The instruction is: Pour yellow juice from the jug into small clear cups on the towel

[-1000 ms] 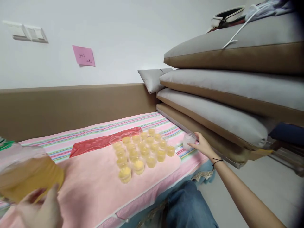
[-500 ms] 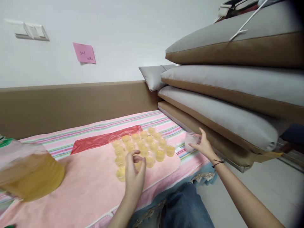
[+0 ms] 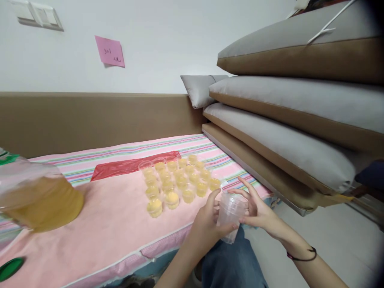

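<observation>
A small stack of clear plastic cups (image 3: pixel 230 212) is held between my two hands above the edge of the bed, over my knee. My left hand (image 3: pixel 207 222) wraps round the stack from the left, its thumb across the front. From the right, my right hand (image 3: pixel 259 210) grips the cups near the rim, thumb low and index finger raised. To the left of the hands stand several clear cups of yellow liquid (image 3: pixel 188 195) in close rows on a pink cloth (image 3: pixel 114 224).
A big clear jug of yellow-brown liquid (image 3: pixel 45 204) stands at the left, with a green lid (image 3: pixel 11 268) nearby. A red plastic bag (image 3: pixel 120 167) lies behind the cups. Stacked grey and brown cushions (image 3: pixel 279 120) rise at the right.
My right hand has brought the stack of cups leftward and toward me. My left hand has moved right from over the filled cups and closed round the stack.
</observation>
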`<state>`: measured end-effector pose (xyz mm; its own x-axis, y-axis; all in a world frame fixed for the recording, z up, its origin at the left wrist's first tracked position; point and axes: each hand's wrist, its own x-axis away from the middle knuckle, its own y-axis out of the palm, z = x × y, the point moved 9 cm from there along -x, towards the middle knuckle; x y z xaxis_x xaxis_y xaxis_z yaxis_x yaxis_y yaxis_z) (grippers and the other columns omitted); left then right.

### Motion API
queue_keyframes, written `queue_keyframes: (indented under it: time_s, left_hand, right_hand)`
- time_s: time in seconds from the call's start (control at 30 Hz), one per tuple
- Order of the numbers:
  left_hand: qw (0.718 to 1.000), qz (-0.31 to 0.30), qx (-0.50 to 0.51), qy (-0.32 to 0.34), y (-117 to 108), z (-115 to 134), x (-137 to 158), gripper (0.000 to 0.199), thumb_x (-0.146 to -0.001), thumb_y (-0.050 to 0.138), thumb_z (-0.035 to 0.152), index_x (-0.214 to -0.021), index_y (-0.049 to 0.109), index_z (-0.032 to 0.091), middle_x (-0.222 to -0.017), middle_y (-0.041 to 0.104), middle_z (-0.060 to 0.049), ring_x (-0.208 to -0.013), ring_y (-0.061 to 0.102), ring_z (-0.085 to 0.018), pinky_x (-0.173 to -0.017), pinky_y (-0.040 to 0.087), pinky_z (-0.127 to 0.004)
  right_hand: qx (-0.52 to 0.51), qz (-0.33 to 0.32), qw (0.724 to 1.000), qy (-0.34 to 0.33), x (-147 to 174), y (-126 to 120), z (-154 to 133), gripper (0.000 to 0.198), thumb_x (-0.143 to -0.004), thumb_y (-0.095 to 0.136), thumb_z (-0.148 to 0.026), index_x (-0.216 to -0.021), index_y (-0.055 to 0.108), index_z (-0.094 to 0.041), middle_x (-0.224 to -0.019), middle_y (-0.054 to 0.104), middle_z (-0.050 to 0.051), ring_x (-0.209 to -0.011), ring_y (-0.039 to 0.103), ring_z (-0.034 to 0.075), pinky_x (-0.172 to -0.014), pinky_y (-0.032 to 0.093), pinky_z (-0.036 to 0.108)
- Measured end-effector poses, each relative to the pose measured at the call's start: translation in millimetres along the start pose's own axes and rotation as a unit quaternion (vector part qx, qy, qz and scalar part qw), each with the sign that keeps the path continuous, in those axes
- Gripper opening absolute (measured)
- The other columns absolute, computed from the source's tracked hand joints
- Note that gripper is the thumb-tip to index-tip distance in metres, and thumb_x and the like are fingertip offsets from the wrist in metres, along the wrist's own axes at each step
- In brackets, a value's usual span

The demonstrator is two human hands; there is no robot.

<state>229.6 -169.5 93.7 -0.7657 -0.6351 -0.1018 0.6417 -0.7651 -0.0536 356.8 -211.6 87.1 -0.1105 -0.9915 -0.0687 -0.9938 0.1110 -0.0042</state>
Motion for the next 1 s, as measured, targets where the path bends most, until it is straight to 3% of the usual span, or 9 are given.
queue_keyframes:
  time_s: [0.1,0.23,0.53,0.7,0.83,1.0]
  left_hand:
    - [1.000,0.001,0.017,-0.015,2,-6,16,0.078,-0.070,0.075,0.022,-0.137,0.034,0.027,-0.116,0.066,-0.007,-0.096,0.067,-0.021,-0.079,0.053,-0.033]
    - [0.999,0.020,-0.014,-0.022,0,-8,34,0.074,-0.064,0.079,0.020,-0.129,0.044,0.029,-0.116,0.066,-0.003,-0.096,0.065,-0.020,-0.077,0.050,-0.029]
    - [0.994,0.010,-0.101,-0.034,-6,-12,52,0.073,-0.059,0.083,0.026,-0.124,0.049,0.029,-0.117,0.066,-0.003,-0.095,0.064,-0.023,-0.077,0.049,-0.030]
    - [0.987,0.017,-0.145,-0.061,-16,-17,62,0.078,-0.055,0.085,0.029,-0.125,0.049,0.029,-0.119,0.066,-0.005,-0.102,0.063,-0.028,-0.081,0.049,-0.035]
    - [0.988,0.015,-0.143,-0.063,-21,-19,68,0.078,-0.057,0.084,0.030,-0.125,0.047,0.031,-0.116,0.067,-0.003,-0.096,0.064,-0.025,-0.077,0.048,-0.032]
    - [0.984,0.010,-0.156,-0.082,-28,-21,74,0.078,-0.054,0.085,0.028,-0.123,0.049,0.029,-0.114,0.066,-0.003,-0.086,0.062,-0.021,-0.068,0.043,-0.027]
  right_hand:
    - [-0.001,-0.018,1.000,0.025,9,7,3,0.115,-0.068,0.080,-0.049,-0.150,-0.001,-0.041,-0.141,0.044,0.012,-0.109,0.060,0.024,-0.088,0.052,0.038]
    - [0.014,0.022,0.997,0.070,18,0,4,0.101,-0.077,0.070,-0.053,-0.151,0.003,-0.036,-0.136,0.051,0.013,-0.114,0.059,0.026,-0.096,0.048,0.041]
    - [0.036,-0.049,0.993,0.105,20,19,14,0.113,-0.075,0.071,-0.056,-0.150,-0.011,-0.031,-0.121,0.062,0.016,-0.112,0.063,0.030,-0.096,0.050,0.047]
    - [0.032,-0.088,0.988,0.120,18,27,31,0.115,-0.072,0.075,-0.053,-0.150,-0.007,-0.030,-0.125,0.060,0.017,-0.116,0.061,0.031,-0.097,0.049,0.045]
    - [0.034,-0.103,0.987,0.115,17,33,39,0.116,-0.071,0.076,-0.052,-0.150,-0.007,-0.031,-0.123,0.061,0.016,-0.116,0.060,0.031,-0.100,0.047,0.047]
    - [0.039,-0.073,0.992,0.095,14,36,36,0.110,-0.070,0.075,-0.054,-0.150,0.003,-0.033,-0.118,0.064,0.013,-0.112,0.062,0.031,-0.099,0.047,0.047]
